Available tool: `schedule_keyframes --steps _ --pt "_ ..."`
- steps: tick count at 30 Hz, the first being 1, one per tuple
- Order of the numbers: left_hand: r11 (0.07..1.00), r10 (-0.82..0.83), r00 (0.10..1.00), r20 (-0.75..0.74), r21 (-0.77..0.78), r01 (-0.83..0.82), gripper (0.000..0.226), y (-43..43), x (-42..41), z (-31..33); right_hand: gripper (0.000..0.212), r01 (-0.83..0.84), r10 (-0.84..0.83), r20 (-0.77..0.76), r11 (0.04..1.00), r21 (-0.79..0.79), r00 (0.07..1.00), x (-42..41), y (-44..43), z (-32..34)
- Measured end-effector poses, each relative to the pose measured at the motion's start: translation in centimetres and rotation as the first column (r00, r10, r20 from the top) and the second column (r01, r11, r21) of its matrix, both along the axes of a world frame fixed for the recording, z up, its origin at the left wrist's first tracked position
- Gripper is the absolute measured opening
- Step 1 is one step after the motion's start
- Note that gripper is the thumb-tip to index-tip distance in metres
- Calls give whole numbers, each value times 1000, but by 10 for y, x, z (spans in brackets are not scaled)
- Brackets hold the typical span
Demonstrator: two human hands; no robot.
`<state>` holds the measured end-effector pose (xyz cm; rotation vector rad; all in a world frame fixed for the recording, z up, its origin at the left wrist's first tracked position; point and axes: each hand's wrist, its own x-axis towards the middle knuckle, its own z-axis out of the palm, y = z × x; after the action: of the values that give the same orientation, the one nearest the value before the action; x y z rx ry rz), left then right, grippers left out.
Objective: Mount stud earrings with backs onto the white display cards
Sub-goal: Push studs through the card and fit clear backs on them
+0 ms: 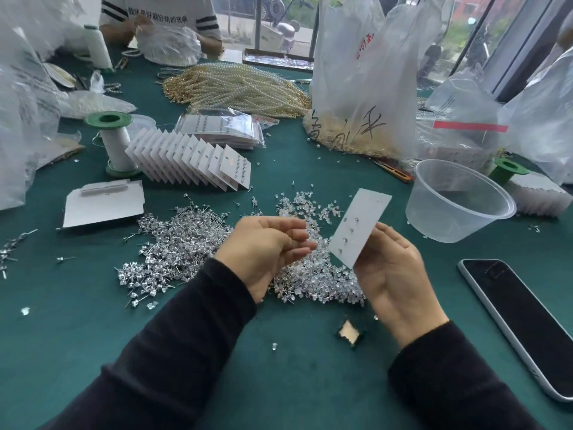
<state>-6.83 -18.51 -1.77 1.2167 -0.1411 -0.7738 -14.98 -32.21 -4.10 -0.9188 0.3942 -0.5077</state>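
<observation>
The right hand (393,274) grips one white display card (359,228) by its lower end, tilted above the green table (279,367), with a column of studs (352,230) already seated on it. The left hand (266,246) sits just beside the card's left edge with its fingers gathered toward the thumb; whether they pinch a stud or a back cannot be told. Judged step is fitting the next piece: hold the card steady, pass the post squarely through its hole and press the back fully home, drawing from the heap of stud earrings (179,243) and the clear backs (310,206) lying beneath the hands.
</observation>
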Motion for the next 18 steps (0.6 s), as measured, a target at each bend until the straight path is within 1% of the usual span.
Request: schedule_keyframes --steps 2,5,6,9,11,15,18 --pt "998 -6 999 -31 -55 4 25 0 -1 2 14 -97 97 9 988 124 995 1 1 2" --pt "991 -23 999 -33 -133 18 19 1 -2 2 16 -213 212 29 956 200 977 0 4 4" --pt "989 -24 1000 -12 -148 22 19 1 -3 3 17 -244 242 37 947 209 970 -1 6 5" --pt "994 -7 990 138 -103 21 21 0 -5 3 27 -303 299 52 927 219 953 -2 7 6" --pt "997 2 979 204 -76 13 23 0 -6 3 33 -335 329 66 915 224 942 -2 7 6" --pt "997 59 974 221 -70 -44 22 0 -5 2 27 -385 379 67 905 182 923 -4 9 7" --pt "992 66 981 183 -122 -44 21 1 -4 2 36 -420 414 72 900 119 908 -4 8 4"
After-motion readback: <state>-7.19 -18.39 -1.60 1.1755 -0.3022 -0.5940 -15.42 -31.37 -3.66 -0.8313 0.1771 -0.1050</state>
